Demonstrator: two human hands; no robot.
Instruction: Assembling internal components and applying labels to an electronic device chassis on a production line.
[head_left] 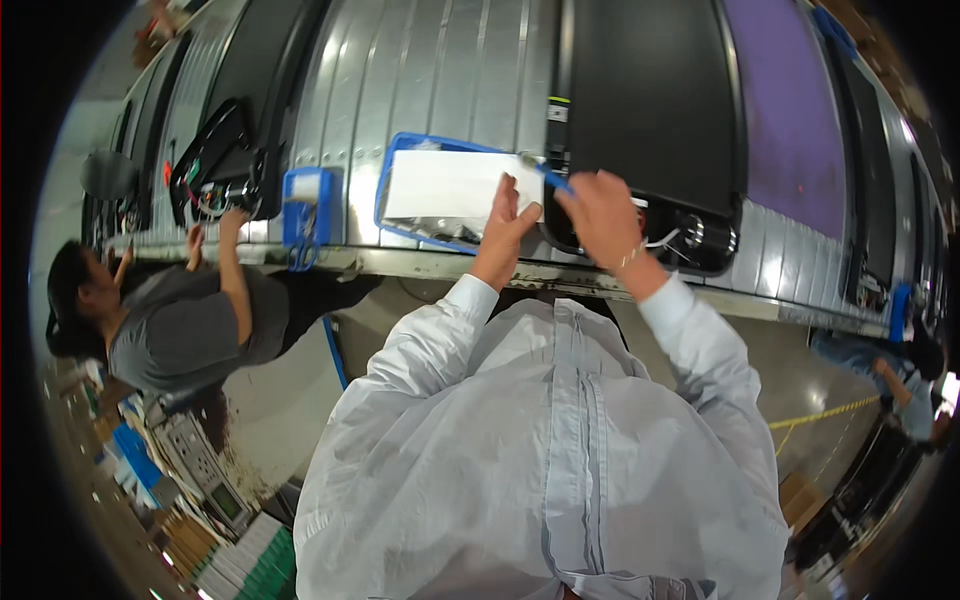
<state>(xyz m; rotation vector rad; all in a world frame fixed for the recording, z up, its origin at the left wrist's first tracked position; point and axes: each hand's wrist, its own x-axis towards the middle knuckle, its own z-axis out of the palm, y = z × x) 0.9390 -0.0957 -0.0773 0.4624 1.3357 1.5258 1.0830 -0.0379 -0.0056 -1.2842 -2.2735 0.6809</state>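
Note:
My right hand (605,222) is closed around a thin blue-handled tool (552,178), tilted toward the upper left. Its tip is over the right end of a blank white sheet (445,183), but is too small to make out. At the sheet's lower right part, my left hand (508,232) has its thumb and fingers apart. Under the sheet is a shallow blue tray (381,190) with small parts partly covered by it. Just right of the tray lies a large black panel unit (650,110); wiring and round fittings show at its near end, below my right hand.
The slatted metal conveyor (440,70) runs across, edged by a metal rail (420,262). A blue bin with tools (307,205) stands left of the tray. Farther left, a co-worker (190,320) handles another black unit (225,165). A purple panel (785,110) lies at right.

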